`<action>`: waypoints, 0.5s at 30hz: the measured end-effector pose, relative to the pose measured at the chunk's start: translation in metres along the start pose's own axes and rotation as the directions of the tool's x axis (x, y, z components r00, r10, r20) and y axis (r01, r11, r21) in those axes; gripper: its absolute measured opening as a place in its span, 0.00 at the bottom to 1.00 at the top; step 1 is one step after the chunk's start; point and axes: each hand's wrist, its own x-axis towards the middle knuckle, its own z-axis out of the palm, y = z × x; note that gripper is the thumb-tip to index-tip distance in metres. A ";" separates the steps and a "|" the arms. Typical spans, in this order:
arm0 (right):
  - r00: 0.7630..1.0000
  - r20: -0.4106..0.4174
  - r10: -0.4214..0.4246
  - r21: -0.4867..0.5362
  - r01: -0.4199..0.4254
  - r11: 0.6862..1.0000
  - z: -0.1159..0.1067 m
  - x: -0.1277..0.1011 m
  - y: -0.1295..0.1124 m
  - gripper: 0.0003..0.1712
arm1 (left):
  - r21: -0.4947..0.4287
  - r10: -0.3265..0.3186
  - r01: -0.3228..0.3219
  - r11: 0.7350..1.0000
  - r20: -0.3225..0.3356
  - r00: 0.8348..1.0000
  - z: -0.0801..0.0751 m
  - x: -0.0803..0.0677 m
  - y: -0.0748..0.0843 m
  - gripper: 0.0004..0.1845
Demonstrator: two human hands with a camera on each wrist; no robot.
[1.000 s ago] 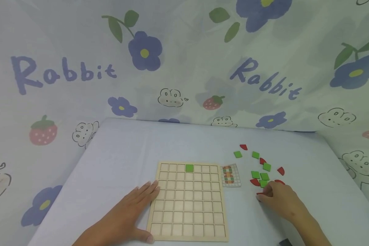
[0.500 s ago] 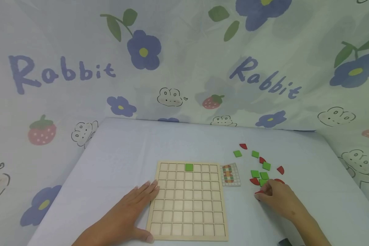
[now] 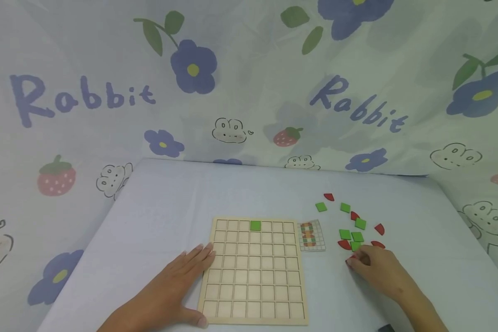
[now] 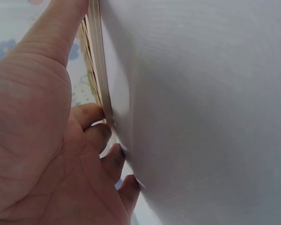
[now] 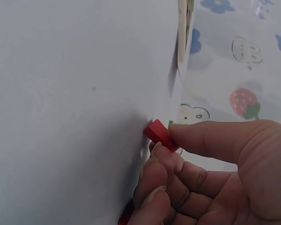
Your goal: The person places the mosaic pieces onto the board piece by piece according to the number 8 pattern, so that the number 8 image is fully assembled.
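Observation:
A pale wooden grid board (image 3: 234, 276) lies on the white table, with one green square tile (image 3: 255, 226) in its top row. My left hand (image 3: 170, 288) rests along the board's left edge, fingers outstretched; in the left wrist view its fingertips touch the board's side (image 4: 103, 79). Right of the board, my right hand (image 3: 379, 269) pinches a red quarter-circle tile (image 5: 160, 135) between thumb and fingers, low over the table. In the head view only a bit of that red tile shows past the fingertips. Just beyond the hand lie loose green square tiles (image 3: 345, 234) and red quarter-circle tiles (image 3: 344, 245).
A small pattern card (image 3: 312, 236) lies against the board's right edge. Further back are a red tile (image 3: 329, 197) and a green tile (image 3: 321, 207). A dark object (image 3: 386, 328) shows at the bottom edge. A printed curtain (image 3: 249, 92) stands behind the table.
The red tile in my right fingers has turned and now stands more tilted, while that hand stays nearly in place. My left hand and the board have not moved.

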 end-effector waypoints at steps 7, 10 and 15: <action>1.000 0.006 -0.016 0.023 0.016 1.000 -0.005 -0.003 0.004 0.05 | 0.010 0.013 -0.012 1.000 -0.012 1.000 -0.001 0.000 0.001 0.68; 1.000 0.013 -0.017 0.038 0.016 0.999 -0.005 -0.003 0.005 0.05 | 0.017 0.014 -0.014 1.000 -0.015 1.000 0.000 -0.001 0.001 0.68; 0.999 0.000 -0.035 0.057 0.035 0.998 -0.004 -0.004 0.005 0.02 | 0.018 0.011 -0.011 1.000 -0.013 1.000 0.000 0.000 0.001 0.68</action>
